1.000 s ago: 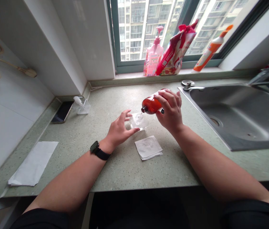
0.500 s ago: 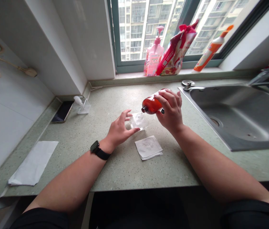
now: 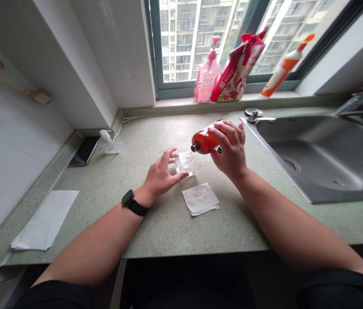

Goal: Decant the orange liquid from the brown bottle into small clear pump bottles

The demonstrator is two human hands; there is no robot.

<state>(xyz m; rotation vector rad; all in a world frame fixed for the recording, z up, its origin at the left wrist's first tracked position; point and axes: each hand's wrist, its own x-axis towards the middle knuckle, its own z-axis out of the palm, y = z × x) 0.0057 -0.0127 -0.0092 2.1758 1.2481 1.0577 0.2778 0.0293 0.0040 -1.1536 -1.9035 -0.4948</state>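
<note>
The right hand (image 3: 232, 151) keeps its grip clamped on a tilted red bottle (image 3: 204, 141), pouring into a clear container (image 3: 189, 165) the left hand (image 3: 159, 177) apparently clasps.

A green-framed window (image 3: 254, 17) lights the speckled counter (image 3: 233, 231), steel sink (image 3: 316, 150) and pale walls (image 3: 120, 51).

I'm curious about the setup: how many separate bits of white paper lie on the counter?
2: a folded square, nearer the person than the left hand, and a longer piece at far left. Layers may hide further sheets.
</note>
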